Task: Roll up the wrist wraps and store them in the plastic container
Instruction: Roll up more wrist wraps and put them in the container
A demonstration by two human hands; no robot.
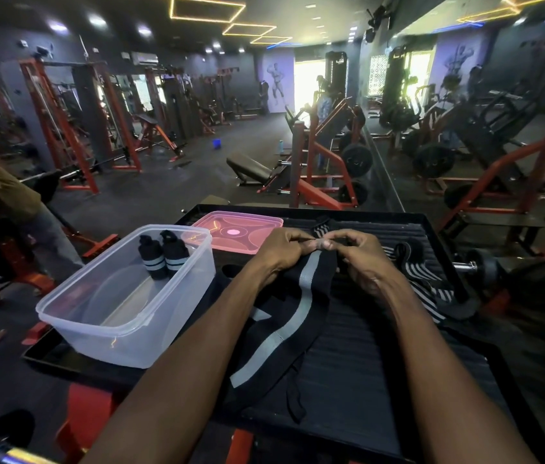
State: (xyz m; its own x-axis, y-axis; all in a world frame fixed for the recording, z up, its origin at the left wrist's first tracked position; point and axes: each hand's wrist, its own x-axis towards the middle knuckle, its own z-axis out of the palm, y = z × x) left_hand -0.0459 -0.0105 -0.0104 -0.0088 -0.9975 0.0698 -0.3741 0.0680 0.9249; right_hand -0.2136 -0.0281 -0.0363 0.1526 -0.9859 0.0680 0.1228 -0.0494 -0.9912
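In the head view, the far end of a black wrist wrap (pixel 301 296) with a grey stripe is pinched between the left hand (pixel 279 252) and the right hand (pixel 363 259), the fingers (pixel 323 244) of both clamped together on its edge. The rest of the wrap is draped toward the near side of the black table (pixel 381 356). Two rolled wraps (pixel 164 256) are already stood in the clear plastic container (pixel 124 323) at the left, with the pink lid (pixel 237 229) beyond it. A striped wrap (pixel 428 276) is left at the right. The fabric is judged soft, light and limp, so a tight hold at the end seems needed for rolling.
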